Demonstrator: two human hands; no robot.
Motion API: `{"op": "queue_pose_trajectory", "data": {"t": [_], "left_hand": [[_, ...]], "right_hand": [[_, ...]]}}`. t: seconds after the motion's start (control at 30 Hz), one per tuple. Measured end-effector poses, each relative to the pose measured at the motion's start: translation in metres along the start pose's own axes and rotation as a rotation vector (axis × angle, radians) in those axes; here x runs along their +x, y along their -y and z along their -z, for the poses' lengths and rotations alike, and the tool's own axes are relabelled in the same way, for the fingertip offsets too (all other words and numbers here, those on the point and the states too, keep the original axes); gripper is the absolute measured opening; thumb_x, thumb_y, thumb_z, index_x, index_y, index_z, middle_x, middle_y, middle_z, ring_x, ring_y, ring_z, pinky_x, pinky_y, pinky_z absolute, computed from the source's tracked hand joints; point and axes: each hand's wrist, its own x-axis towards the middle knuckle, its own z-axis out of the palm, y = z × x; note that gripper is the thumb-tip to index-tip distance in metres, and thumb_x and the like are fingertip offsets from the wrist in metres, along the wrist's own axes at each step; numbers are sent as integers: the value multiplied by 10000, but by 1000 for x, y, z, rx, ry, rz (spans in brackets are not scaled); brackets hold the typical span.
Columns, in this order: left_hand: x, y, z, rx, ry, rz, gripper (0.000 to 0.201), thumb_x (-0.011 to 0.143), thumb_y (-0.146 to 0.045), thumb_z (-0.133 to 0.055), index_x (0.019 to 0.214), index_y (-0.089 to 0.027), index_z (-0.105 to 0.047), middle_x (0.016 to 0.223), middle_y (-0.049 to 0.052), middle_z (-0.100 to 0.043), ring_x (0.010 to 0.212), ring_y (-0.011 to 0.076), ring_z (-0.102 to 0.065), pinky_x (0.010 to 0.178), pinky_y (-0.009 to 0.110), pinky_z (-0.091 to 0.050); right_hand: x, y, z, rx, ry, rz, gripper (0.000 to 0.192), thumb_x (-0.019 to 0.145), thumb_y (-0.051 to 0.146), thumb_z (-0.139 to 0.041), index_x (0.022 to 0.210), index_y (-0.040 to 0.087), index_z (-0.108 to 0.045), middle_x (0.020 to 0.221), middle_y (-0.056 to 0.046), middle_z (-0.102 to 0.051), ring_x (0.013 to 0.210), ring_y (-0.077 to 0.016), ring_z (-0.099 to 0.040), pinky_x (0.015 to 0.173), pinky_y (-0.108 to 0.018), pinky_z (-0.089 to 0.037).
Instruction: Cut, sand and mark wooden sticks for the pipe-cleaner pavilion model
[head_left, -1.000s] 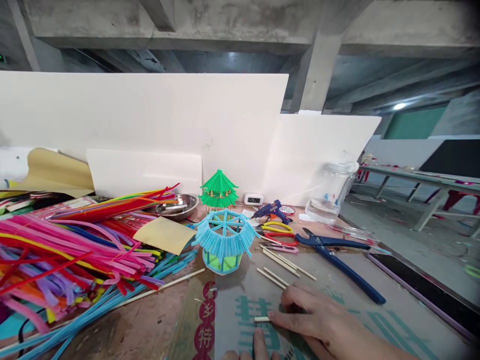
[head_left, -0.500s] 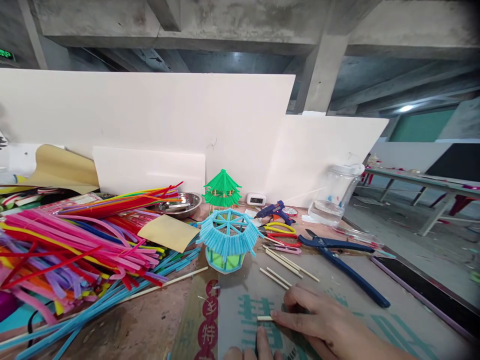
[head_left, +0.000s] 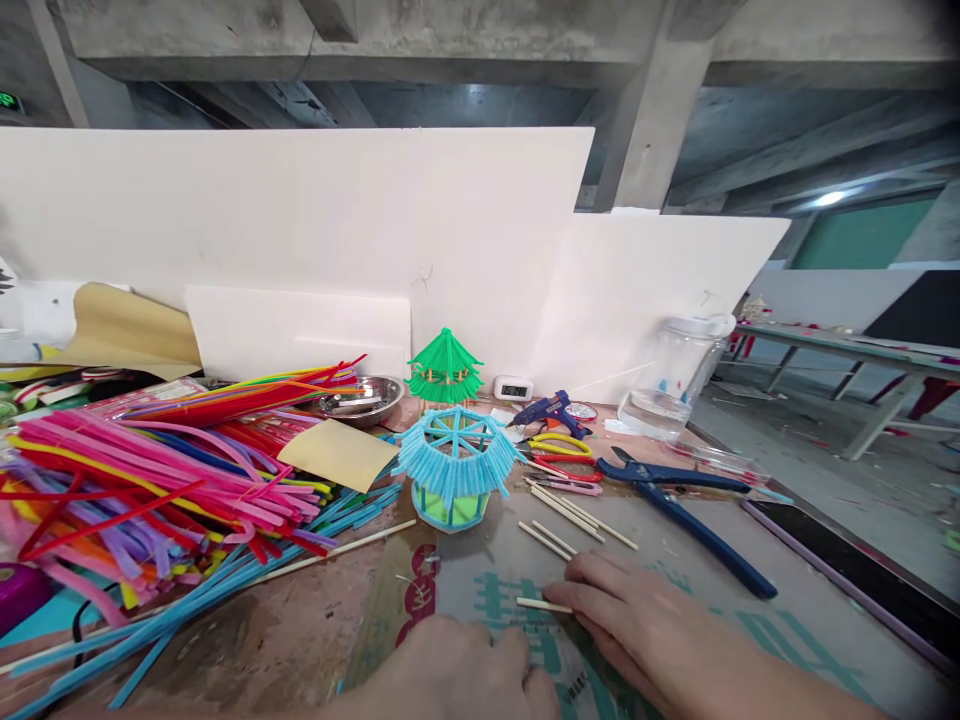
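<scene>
At six o'clock on the cardboard sheet (head_left: 750,640), the left hand (head_left: 457,670) rests knuckles up, fingers curled, while the right hand (head_left: 645,630) pinches a short wooden stick (head_left: 540,604) at its fingertips. Toward twelve lie loose sticks (head_left: 570,520), then the blue straw pavilion (head_left: 454,465); blue pliers (head_left: 682,505) lie at two.

From my feed the scene is evenly bright; the white boards (head_left: 465,250) bounce soft daylight, and a ceiling lamp (head_left: 829,198) glares at upper right. Shadows on the desk (head_left: 300,630) are faint. Edges bow with wide-angle distortion; corners darken and blur slightly.
</scene>
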Motion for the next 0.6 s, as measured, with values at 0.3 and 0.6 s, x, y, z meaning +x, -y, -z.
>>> {"op": "queue_pose_trajectory", "data": {"t": [0.3, 0.6], "left_hand": [[18, 161, 89, -238, -144, 847, 385, 926, -441, -484, 885, -161, -746, 878, 71, -739, 841, 231, -643, 657, 277, -386], [51, 237, -12, -502, -190, 1079, 332, 937, -363, -597, 1213, -178, -600, 1242, 92, -612, 1062, 238, -624, 889, 440, -548]], "right_hand": [[13, -7, 10, 5, 82, 83, 206, 937, 92, -510, 938, 197, -687, 882, -52, -660, 809, -193, -634, 712, -297, -481], [52, -23, 52, 11, -85, -18, 251, 989, 241, -452, 933, 195, -693, 932, -67, -675, 885, -219, -621, 766, -340, -462]]}}
